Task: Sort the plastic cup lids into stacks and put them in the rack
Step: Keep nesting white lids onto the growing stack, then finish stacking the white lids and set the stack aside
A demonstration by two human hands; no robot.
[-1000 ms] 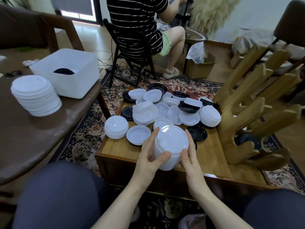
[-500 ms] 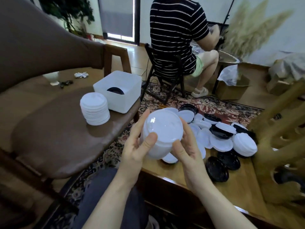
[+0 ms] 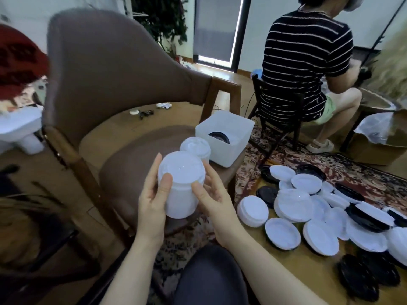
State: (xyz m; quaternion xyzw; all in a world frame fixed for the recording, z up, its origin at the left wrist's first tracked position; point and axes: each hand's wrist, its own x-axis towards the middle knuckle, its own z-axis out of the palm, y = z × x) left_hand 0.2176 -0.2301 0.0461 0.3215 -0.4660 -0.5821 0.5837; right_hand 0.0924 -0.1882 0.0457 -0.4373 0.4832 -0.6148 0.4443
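Both hands clasp one tall stack of white lids between them: the left hand curls round its left side with the thumb on the rim, the right hand round its right side. Behind it, a second stack and a white bin sit on a brown chair. Loose white and black lids cover the wooden worktop to the right.

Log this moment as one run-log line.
left hand: holds white lid stack | right hand: holds same stack | position: over brown chair | second stack: on chair
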